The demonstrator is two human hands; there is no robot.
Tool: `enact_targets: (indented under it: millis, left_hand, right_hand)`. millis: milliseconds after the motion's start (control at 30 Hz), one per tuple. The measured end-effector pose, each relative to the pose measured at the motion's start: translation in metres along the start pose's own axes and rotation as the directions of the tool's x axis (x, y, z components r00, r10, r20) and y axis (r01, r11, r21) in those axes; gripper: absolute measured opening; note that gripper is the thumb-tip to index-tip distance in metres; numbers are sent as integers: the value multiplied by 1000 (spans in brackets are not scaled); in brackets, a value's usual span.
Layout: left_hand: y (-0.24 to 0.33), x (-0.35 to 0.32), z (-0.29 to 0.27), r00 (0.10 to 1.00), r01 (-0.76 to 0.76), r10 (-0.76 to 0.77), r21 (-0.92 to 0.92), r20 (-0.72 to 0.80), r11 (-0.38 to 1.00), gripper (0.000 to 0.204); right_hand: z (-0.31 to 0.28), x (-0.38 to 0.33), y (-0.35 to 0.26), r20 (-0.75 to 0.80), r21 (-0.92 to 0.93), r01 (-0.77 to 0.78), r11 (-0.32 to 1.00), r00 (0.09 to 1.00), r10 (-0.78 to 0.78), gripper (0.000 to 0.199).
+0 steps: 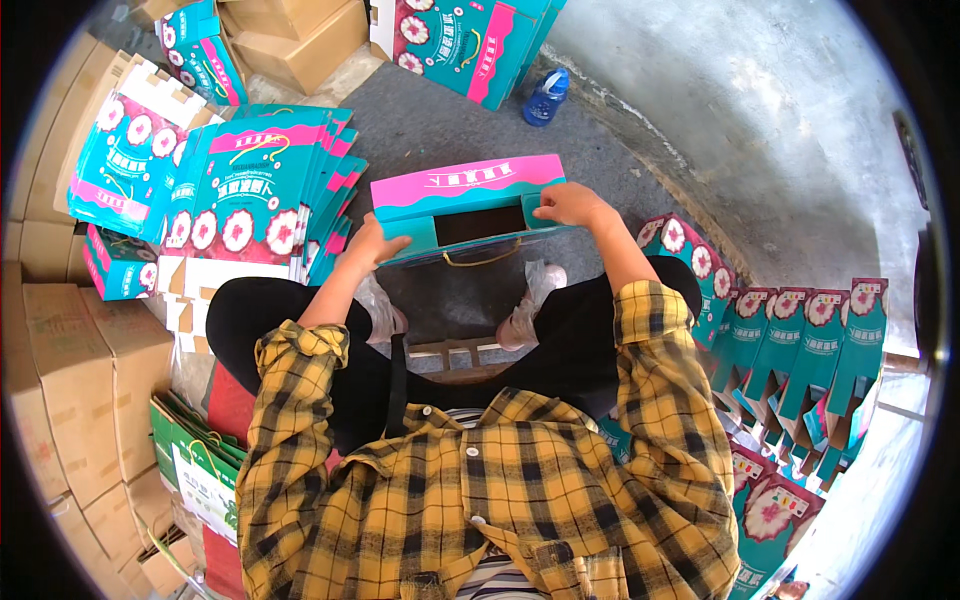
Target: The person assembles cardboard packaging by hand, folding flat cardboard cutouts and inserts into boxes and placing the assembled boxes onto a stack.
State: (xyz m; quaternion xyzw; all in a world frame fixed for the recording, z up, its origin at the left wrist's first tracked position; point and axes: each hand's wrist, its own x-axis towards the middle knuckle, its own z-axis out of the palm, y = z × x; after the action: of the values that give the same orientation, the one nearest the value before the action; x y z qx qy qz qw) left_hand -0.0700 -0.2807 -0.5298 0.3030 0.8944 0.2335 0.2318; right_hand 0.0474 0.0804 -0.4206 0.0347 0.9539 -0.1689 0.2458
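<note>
Between my knees stands a teal and pink carton point(467, 185), its pink-edged flap raised on the far side. The dark opening in its top shows between the teal side flaps. A yellow cord handle point(484, 258) hangs along the near side. My left hand point(374, 243) grips the carton's left end, thumb stretched toward the near edge. At the opposite end my right hand point(577, 205) holds the right corner, with the thumb at the side flap and the fingers bent over the edge. Some fingertips are hidden by the carton.
Flattened teal cartons point(232, 180) are stacked at the left. Brown boxes point(85, 370) line the left side, near a green carton point(200, 460). Folded-up teal cartons point(815, 345) stand in rows at right. A blue bottle point(546, 97) stands by the grey wall point(740, 90).
</note>
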Motion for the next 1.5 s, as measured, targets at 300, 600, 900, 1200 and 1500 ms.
enact_targets:
  millis: [300,600,900,1200,1500]
  left_hand:
    - [2,-3,-1,998,68,-69,-67,-11,995,84]
    - [-5,-1,-3,1000,27,-29,-146,-8,989,81]
    - [18,2,-15,957,288,-269,-270,104,919,86]
    - [8,14,-14,934,357,-347,-304,87,883,99]
    - [37,21,-15,944,317,-331,-248,-14,915,89]
  right_hand:
    - [4,18,-2,88,-160,-86,983,991,101,33]
    - [1,23,-4,129,-193,-183,964,969,210,36]
    - [-40,6,44,235,-13,-231,973,945,228,46]
    - [-40,13,49,336,281,-234,931,933,133,90]
    - [22,2,79,-125,369,-124,921,975,182,103]
